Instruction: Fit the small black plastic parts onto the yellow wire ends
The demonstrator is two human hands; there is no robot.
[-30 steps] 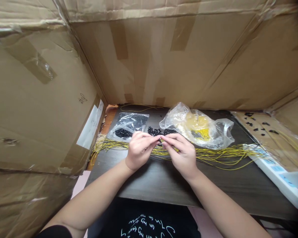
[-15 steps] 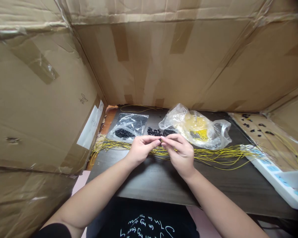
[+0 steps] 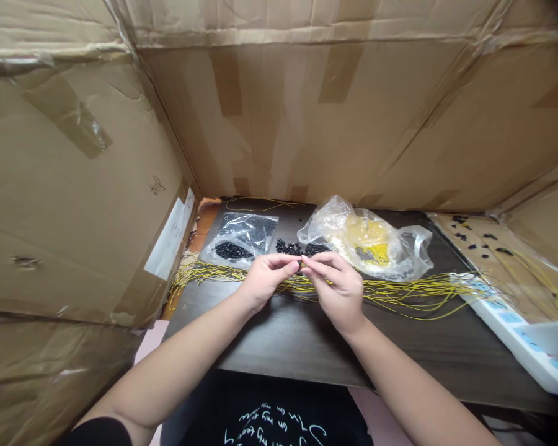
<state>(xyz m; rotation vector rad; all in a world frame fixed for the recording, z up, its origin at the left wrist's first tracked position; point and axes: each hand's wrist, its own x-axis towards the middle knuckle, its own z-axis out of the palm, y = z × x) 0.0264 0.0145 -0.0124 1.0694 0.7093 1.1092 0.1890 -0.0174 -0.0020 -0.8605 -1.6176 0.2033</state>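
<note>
My left hand and my right hand meet fingertip to fingertip above a long bundle of yellow wires lying across the dark table. Both hands pinch something small between thumb and fingers; a small dark piece shows at the point where they meet, and I cannot make out more. Just behind the fingers lies a loose pile of small black parts.
A clear bag of black parts lies at the back left; a crumpled plastic bag with yellow contents at the back middle. A white power strip sits at the right. Cardboard walls enclose the table; more black parts lie on cardboard at right.
The hands stay together in the same pinch with only slight finger movement. The view has shifted a little.
</note>
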